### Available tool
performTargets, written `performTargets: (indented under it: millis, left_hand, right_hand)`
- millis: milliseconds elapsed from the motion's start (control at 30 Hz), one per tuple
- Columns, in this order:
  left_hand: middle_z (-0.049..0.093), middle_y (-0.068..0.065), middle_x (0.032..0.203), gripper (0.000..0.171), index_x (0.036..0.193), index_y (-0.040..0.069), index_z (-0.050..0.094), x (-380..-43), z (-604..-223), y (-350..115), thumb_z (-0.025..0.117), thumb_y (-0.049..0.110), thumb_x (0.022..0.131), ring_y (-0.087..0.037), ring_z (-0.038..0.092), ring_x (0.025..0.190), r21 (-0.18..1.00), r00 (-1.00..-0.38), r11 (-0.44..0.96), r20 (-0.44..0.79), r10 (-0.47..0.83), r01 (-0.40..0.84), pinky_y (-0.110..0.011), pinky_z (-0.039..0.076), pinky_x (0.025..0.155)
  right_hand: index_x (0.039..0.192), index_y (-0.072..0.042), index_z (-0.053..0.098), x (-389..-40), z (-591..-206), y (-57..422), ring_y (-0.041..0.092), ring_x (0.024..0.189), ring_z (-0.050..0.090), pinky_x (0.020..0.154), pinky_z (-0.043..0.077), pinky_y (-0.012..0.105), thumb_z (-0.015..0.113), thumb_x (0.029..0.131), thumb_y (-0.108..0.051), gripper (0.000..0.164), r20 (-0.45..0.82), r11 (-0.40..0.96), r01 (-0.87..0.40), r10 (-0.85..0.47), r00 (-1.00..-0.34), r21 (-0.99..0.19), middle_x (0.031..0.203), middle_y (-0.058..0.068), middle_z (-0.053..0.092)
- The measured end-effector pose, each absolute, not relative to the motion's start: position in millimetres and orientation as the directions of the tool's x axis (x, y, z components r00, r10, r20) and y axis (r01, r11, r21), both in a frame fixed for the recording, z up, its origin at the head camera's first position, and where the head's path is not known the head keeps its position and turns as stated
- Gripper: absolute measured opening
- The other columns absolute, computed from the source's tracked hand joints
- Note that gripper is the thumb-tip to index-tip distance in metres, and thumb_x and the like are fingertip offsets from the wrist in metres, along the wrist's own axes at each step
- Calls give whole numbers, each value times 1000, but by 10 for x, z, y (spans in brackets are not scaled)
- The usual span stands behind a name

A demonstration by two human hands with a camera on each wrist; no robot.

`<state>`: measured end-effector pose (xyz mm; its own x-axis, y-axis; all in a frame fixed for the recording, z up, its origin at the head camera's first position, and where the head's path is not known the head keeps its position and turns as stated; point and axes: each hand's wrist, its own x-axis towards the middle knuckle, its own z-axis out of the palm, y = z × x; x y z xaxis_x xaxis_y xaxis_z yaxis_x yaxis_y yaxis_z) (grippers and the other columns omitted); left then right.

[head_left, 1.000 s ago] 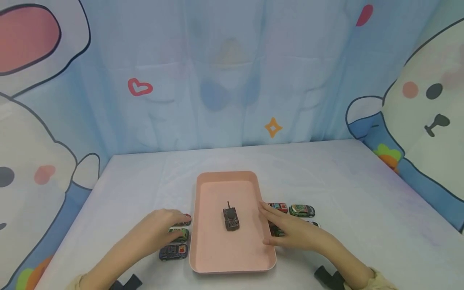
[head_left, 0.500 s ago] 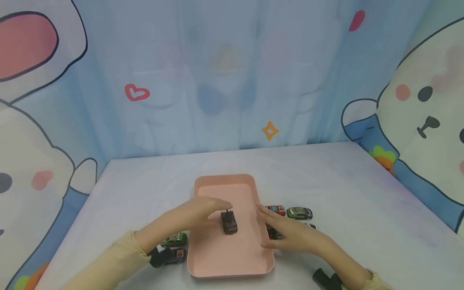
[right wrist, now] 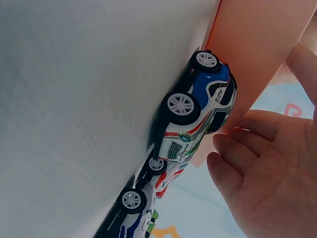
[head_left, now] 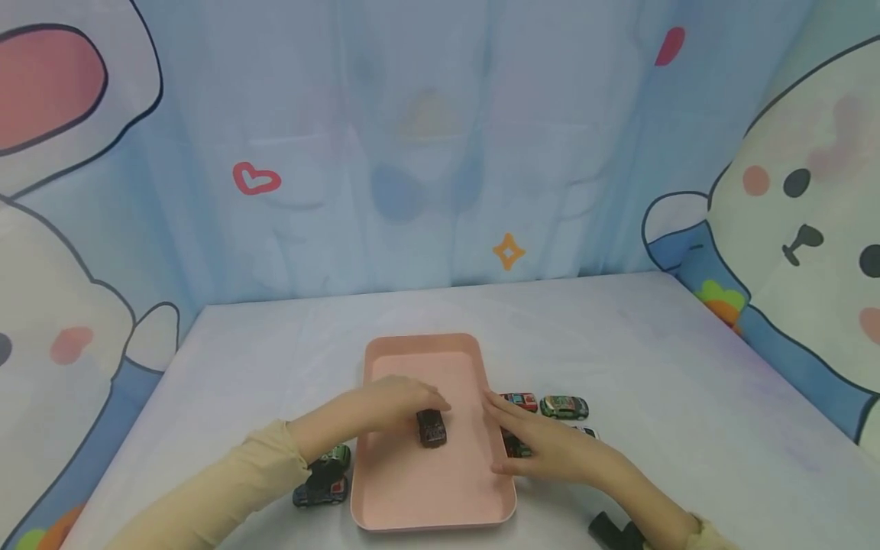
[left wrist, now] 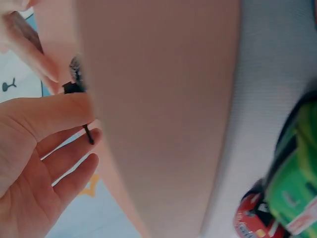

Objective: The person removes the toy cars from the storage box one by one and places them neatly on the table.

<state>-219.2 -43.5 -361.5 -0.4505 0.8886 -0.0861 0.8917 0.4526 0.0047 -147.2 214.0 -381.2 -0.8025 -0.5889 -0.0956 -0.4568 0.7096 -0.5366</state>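
Observation:
A small dark toy tank (head_left: pixel 431 434) sits on the pink tray (head_left: pixel 433 500). My left hand (head_left: pixel 402 401) reaches over the tray's left rim with fingers curled about the tank's turret end. In the left wrist view, the thin barrel (left wrist: pixel 89 135) pokes out between thumb and fingers, and the tray wall hides most of the tank (left wrist: pixel 76 74). Along the right rim rests my right hand (head_left: pixel 546 441), fingers extended and fingertips against the tray edge. Beneath it stands a white-and-blue toy car (right wrist: pixel 203 104), close beside the tray.
To the tray's left lie a dark blue toy car (head_left: pixel 319 493) and a green one (head_left: pixel 337 456), partly covered by the left wrist's black strap. A red toy car (head_left: pixel 521 401) and a green toy car (head_left: pixel 565 406) stand to the right. A cartoon curtain (head_left: pixel 309 229) hangs behind the table.
My left hand has left the toy cars on the left, crossed into the tray and closed in on the tank. My right hand stays at the right rim.

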Motion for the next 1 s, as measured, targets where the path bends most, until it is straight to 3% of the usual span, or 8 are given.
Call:
performTargets:
  millis: [300, 633, 867, 1000]
  left_hand:
    - [65, 5, 108, 40, 111, 15, 68, -2270, -3747, -473, 74, -1, 76, -10, 58, 104, 14, -458, 458, -1, 889, 889, -21, 45, 90]
    - [64, 8, 90, 27, 99, 16, 71, -2304, -3792, -432, 80, 15, 74, -7, 60, 86, 32, -447, 446, 48, 893, 895, -20, 50, 76]
    - [62, 7, 84, 23, 95, 14, 72, -2305, -3750, -382, 80, 17, 74, -6, 58, 77, 86, -477, 472, 49, 877, 877, -19, 49, 68]
    - [62, 6, 85, 21, 94, 13, 72, -2324, -3683, -418, 79, 16, 75, -8, 58, 79, 100, -470, 461, 105, 876, 882, -20, 49, 71]
  right_hand:
    - [150, -9, 21, -1515, -3829, 2135, 31, 132, 30, 98, 38, 50, 59, 86, -53, 86, -108, 715, -450, -586, -803, -535, 154, 8, 13]
    - [149, -8, 21, -1536, -3851, 2127, 32, 131, 31, 99, 38, 50, 59, 86, -53, 86, -101, 722, -451, -579, -809, -525, 154, 9, 15]
    - [149, -7, 22, -1538, -3868, 2133, 31, 132, 31, 100, 37, 49, 60, 86, -52, 86, -101, 720, -455, -583, -806, -523, 154, 8, 15]
    - [149, -7, 23, -1536, -3867, 2133, 32, 131, 31, 100, 36, 50, 60, 86, -52, 85, -98, 723, -457, -581, -808, -517, 154, 8, 16]
